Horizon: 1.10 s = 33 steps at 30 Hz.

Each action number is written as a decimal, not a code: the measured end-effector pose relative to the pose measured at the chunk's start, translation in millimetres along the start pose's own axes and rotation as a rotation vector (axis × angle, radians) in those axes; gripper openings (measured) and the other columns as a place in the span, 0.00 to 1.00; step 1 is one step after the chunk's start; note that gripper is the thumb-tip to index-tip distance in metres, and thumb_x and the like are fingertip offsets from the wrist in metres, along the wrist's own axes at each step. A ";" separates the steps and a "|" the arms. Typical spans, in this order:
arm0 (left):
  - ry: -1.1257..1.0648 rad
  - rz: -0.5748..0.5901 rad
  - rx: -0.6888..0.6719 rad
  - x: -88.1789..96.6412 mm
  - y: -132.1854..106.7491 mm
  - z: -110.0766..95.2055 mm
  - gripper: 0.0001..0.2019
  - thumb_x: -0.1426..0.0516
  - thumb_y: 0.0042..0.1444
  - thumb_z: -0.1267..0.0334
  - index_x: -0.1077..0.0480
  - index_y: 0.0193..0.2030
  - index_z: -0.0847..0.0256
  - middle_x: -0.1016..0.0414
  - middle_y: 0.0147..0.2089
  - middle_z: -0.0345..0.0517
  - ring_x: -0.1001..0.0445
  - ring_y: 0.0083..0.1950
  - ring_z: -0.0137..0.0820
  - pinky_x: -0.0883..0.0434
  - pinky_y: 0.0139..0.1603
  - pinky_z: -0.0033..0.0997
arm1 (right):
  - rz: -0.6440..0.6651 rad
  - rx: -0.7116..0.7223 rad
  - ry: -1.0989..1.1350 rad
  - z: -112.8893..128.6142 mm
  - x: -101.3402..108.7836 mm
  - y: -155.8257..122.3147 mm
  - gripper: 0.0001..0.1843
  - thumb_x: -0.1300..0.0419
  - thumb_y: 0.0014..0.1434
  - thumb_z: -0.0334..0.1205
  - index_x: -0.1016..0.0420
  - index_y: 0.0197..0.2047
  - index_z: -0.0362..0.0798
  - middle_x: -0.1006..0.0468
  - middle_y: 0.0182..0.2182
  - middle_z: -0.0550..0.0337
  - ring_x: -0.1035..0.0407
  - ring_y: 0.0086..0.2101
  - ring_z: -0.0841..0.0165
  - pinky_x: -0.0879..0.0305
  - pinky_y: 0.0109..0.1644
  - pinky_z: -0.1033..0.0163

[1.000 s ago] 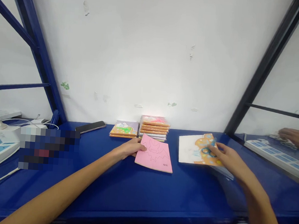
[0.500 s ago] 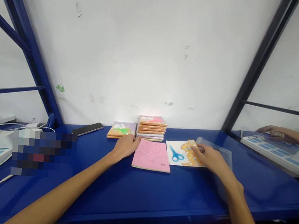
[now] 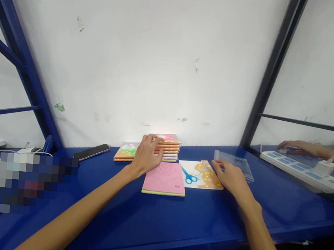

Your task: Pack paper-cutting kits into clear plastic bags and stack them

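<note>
My left hand (image 3: pixel 148 156) is raised over the far left corner of a pink paper pad (image 3: pixel 165 180) printed with a bat outline. Its fingers are apart and hold nothing, in front of a stack of wrapped packs (image 3: pixel 171 148). At the pad's right lies a white card (image 3: pixel 193 183) showing blue scissors (image 3: pixel 191 179) and an orange spotted pattern. My right hand (image 3: pixel 230 178) is at the card's right edge, fingers loosely curved, thumb and forefinger slightly apart. Beyond that hand lies a clear plastic sleeve (image 3: pixel 239 165).
Left of the stack, a lower pile of packs (image 3: pixel 124 153) is partly covered by my left hand. A black phone (image 3: pixel 92 152) lies on the blue table (image 3: pixel 136 222). Power strips stand at the left and right (image 3: pixel 290 169), with white cables at left. Another person's hand (image 3: pixel 292 145) is at far right.
My left hand has lifted off the pad's left edge and moved up and right. My right hand has shifted to the card's edge, showing more of the card. The view has tilted slightly.
</note>
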<state>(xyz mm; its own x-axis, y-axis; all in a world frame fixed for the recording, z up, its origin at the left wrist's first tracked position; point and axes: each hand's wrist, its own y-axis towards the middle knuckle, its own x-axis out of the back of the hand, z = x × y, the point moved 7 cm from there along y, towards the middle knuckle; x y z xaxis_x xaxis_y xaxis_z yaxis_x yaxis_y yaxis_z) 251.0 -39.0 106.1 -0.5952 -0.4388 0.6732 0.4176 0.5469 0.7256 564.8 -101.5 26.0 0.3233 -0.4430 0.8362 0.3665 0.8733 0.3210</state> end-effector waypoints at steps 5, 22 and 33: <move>0.295 0.314 -0.141 -46.5 38.1 1.3 0.28 0.45 0.58 0.68 0.35 0.67 0.64 0.32 0.68 0.62 0.34 0.68 0.50 0.35 0.65 0.50 | -0.071 0.007 0.084 13.0 12.9 -3.5 0.23 0.51 0.70 0.49 0.19 0.50 0.45 0.15 0.46 0.44 0.22 0.47 0.46 0.34 0.48 0.52; 0.398 -0.293 -0.659 1.6 -54.1 -78.3 0.19 0.46 0.65 0.77 0.30 0.62 0.69 0.20 0.57 0.62 0.22 0.57 0.46 0.30 0.56 0.43 | 0.439 0.128 1.170 140.8 -17.1 -57.8 0.27 0.40 0.63 0.62 0.20 0.48 0.45 0.15 0.43 0.49 0.20 0.43 0.59 0.27 0.41 0.61; -0.301 0.048 -0.178 -6.0 -42.5 -31.6 0.18 0.51 0.68 0.60 0.28 0.58 0.61 0.20 0.55 0.57 0.22 0.54 0.44 0.27 0.54 0.46 | 0.265 -0.199 1.350 87.4 -13.2 -33.8 0.23 0.36 0.57 0.58 0.21 0.31 0.44 0.16 0.27 0.51 0.23 0.28 0.63 0.30 0.32 0.64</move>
<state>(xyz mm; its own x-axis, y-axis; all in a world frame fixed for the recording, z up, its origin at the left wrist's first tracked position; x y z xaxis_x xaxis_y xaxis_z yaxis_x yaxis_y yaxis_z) 258.5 -82.1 75.7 -0.7366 -0.1707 0.6544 0.5477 0.4170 0.7253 471.9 -107.4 43.0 0.9436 -0.2211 -0.2465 0.2423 0.9684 0.0589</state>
